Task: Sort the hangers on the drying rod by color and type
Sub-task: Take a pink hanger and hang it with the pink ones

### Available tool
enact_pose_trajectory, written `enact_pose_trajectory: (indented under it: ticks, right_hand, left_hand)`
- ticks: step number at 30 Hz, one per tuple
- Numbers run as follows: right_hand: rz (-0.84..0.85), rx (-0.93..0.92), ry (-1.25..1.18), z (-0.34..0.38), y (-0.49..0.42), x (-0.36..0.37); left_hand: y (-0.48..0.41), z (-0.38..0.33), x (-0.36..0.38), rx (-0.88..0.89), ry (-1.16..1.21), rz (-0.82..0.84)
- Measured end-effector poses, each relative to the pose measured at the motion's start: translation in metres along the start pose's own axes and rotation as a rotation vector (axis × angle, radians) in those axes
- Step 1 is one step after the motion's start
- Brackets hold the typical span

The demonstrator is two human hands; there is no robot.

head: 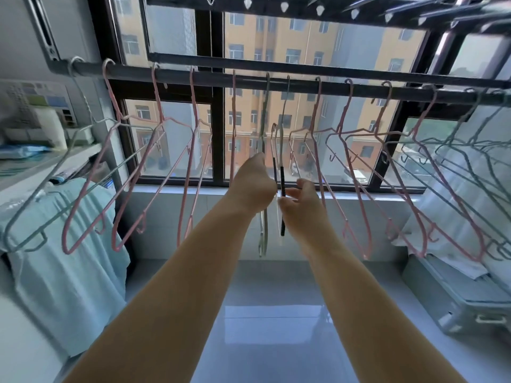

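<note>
under the drying rod (304, 84), a glossy surface (271, 327) holds a grey case (470, 308).

Hooked along the drying rod (304, 85): left-side hangers (132, 186) fanning out left of its middle, right-side hangers (414, 189) fanning out right of it. Under its middle, edge-on, middle hangers (282, 189), pinched between left hand (253, 186) and right hand (301, 200). Behind the rod, a window (177, 139). Above it, a clip rack (304, 6). Beneath its left end, a draped cloth (69, 272); beneath its right end, a case (470, 308).
</note>
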State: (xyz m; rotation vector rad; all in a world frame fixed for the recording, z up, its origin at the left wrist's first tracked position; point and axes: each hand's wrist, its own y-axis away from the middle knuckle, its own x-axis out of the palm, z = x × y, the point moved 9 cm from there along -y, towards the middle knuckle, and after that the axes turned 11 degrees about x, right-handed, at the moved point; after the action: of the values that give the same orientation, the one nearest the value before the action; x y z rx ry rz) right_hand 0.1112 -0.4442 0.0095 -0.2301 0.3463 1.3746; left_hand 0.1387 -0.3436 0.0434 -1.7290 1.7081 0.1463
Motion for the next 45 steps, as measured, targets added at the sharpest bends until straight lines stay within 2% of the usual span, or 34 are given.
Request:
enact_pose_trajectory:
  ticks: [3, 10, 16, 19, 27, 32, 41, 44, 45]
  right_hand:
    - [0.021, -0.002, -0.125, -0.006, -0.006, 0.005]
    - [0.102, 0.008, -0.153, -0.004, -0.016, 0.028]
    - [-0.044, -0.077, -0.172, -0.006, -0.018, 0.012]
    - [-0.046, -0.109, -0.179, -0.008, -0.022, 0.005]
    - [-0.054, -0.130, -0.179, -0.007, -0.019, -0.010]
    - [-0.052, -0.167, -0.155, -0.002, -0.016, -0.012]
    - [-0.012, -0.158, -0.190, -0.001, -0.016, -0.004]
    - [0.074, -0.123, -0.196, 0.000, -0.011, -0.002]
    - [0.089, -0.114, -0.127, 0.000, -0.006, -0.003]
  left_hand:
    - [0.002, 0.000, -0.004, 0.013, 0.006, -0.032]
    - [0.010, 0.001, -0.009, 0.026, 0.101, -0.140]
    - [0.013, 0.004, -0.011, 0.026, 0.131, -0.180]
    - [0.015, 0.005, -0.006, 0.013, 0.106, -0.178]
    - [0.021, -0.036, -0.018, 0.255, -0.069, -0.383]
    - [0.019, -0.051, -0.011, 0.289, -0.021, -0.351]
    - [0.022, -0.045, -0.002, 0.225, 0.081, -0.297]
    - [0.023, -0.045, -0.001, 0.218, 0.101, -0.298]
    - [0.024, -0.046, -0.001, 0.222, 0.104, -0.306]
